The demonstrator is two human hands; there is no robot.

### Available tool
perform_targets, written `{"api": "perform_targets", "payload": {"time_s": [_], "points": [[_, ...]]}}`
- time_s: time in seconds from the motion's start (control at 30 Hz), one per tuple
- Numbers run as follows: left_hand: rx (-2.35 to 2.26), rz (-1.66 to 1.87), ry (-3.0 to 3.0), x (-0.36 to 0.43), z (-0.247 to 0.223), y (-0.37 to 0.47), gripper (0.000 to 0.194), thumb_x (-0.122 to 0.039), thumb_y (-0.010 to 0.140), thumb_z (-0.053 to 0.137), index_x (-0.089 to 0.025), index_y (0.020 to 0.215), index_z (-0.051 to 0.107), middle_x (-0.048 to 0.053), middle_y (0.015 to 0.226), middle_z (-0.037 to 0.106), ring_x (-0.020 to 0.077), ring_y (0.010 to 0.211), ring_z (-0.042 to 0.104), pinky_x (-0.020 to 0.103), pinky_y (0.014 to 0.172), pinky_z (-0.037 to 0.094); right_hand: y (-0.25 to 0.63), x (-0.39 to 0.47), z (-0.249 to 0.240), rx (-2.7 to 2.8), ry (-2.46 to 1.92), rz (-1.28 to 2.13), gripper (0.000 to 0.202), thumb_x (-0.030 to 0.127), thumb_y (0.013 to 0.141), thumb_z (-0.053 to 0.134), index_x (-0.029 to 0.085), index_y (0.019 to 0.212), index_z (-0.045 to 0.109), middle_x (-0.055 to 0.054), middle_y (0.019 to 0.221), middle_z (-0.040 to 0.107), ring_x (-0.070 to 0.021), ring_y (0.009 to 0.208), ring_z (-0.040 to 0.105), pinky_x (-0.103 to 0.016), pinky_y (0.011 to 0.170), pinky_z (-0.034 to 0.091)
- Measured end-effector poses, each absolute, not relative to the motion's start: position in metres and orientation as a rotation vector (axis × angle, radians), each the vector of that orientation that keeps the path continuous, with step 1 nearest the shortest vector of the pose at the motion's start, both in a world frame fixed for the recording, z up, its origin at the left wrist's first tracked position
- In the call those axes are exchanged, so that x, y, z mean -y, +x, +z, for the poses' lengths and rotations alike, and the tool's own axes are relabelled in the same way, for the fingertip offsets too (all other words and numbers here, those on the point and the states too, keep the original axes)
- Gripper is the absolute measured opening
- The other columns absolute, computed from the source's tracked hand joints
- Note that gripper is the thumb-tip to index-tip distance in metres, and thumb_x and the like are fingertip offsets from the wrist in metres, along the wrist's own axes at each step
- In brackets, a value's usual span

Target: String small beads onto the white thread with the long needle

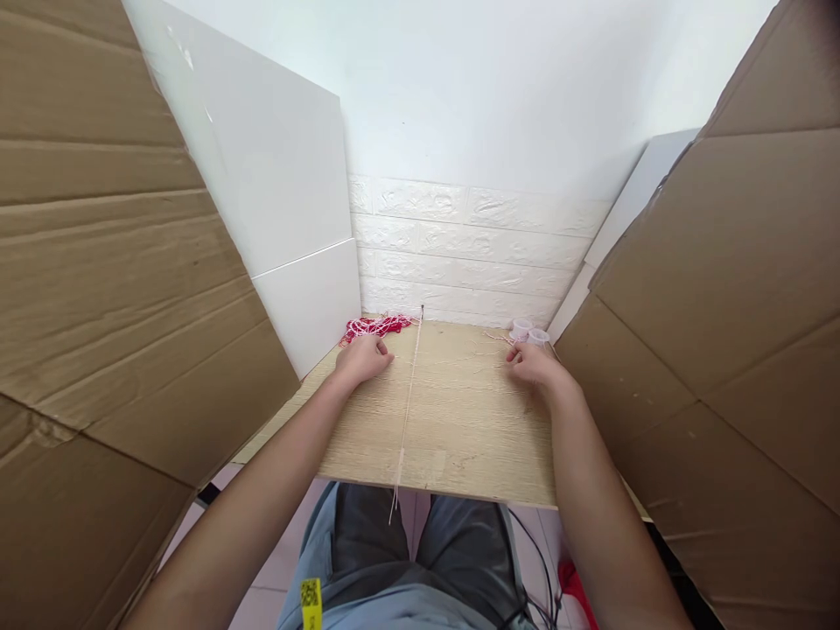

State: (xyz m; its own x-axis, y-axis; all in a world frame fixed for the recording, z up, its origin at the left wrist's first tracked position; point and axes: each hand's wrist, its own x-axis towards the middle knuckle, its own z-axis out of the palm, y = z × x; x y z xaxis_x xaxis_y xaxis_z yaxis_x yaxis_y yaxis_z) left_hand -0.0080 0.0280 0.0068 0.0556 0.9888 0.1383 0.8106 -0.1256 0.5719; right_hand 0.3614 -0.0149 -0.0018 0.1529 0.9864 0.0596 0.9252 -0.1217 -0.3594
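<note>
A pale cord (411, 385) runs from a small dark point at the back of the wooden board (479, 437) down over its front edge, where its ends hang loose. Left of the cord, my left hand (365, 357) is closed, thumb and fingers together, just in front of a heap of red and white threads (381, 325). My right hand (530, 363) is also closed, at the right side, in front of two small clear cups (530, 332). Anything between the fingertips of either hand is too small to make out. A short red-and-white thread (497, 337) lies near my right fingers.
Large cardboard panels (118, 236) (735, 324) stand on both sides. White boards (276, 157) and a white brick-patterned wall (472, 236) close off the back. Below the front edge are my legs, black cables (542, 560) and a red item (577, 595).
</note>
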Motion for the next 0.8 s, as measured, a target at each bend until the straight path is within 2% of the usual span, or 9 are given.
{"api": "perform_targets", "payload": {"time_s": [0.07,0.13,0.33,0.5,0.63,0.8], "points": [[-1.857,0.757,1.985,-0.028,0.009,-0.008,0.015,-0.037,0.068,0.072,-0.023,0.071,0.067,0.006,0.083,0.069,0.0224,0.079,0.060,0.028,0.070,0.040,0.351,0.015,0.002,1.854,-2.036,0.387,0.031,0.013,0.065,0.065,0.020,0.095,0.068,-0.006,0.091,0.066,-0.0161,0.073,0.057,-0.026,0.062,0.039],[-1.870,0.787,1.959,-0.028,0.011,-0.008,0.015,-0.037,0.069,0.070,-0.022,0.072,0.067,0.006,0.084,0.069,0.0226,0.078,0.059,0.028,0.070,0.040,0.341,0.014,0.001,1.903,-1.937,0.488,0.030,0.017,0.066,0.067,0.019,0.096,0.068,-0.005,0.091,0.067,-0.0147,0.071,0.057,-0.025,0.060,0.038],[-1.791,0.835,1.884,-0.029,0.008,-0.008,0.016,-0.037,0.068,0.071,-0.022,0.068,0.066,0.005,0.078,0.068,0.0209,0.074,0.057,0.027,0.066,0.036,0.324,0.010,-0.007,1.975,-1.795,0.687,0.004,0.019,0.071,0.065,0.015,0.072,0.065,-0.003,0.075,0.066,-0.0129,0.064,0.054,-0.024,0.059,0.036],[-1.783,0.877,1.913,-0.028,0.009,-0.006,0.018,-0.040,0.072,0.067,-0.022,0.074,0.066,0.004,0.078,0.066,0.0192,0.071,0.054,0.026,0.062,0.033,0.298,0.022,0.010,1.962,-1.533,0.713,0.015,0.030,0.076,0.062,0.015,0.075,0.063,-0.001,0.071,0.060,-0.0123,0.062,0.048,-0.024,0.056,0.033],[-1.673,1.012,1.936,-0.023,0.012,-0.001,0.020,-0.041,0.076,0.063,-0.020,0.078,0.065,0.002,0.074,0.064,0.0167,0.068,0.052,0.025,0.060,0.033,0.263,0.033,0.015,1.990,-1.295,0.888,0.023,0.038,0.079,0.062,0.015,0.079,0.064,0.000,0.069,0.057,-0.0121,0.060,0.046,-0.024,0.055,0.033],[-1.545,1.033,2.039,-0.016,0.016,0.004,0.020,-0.039,0.077,0.062,-0.019,0.080,0.066,0.001,0.070,0.061,0.0160,0.066,0.052,0.026,0.059,0.034,0.233,0.040,0.000,2.158,-1.181,0.931,0.010,0.024,0.075,0.060,0.015,0.076,0.066,0.000,0.069,0.060,-0.0112,0.061,0.050,-0.023,0.055,0.035]]}}
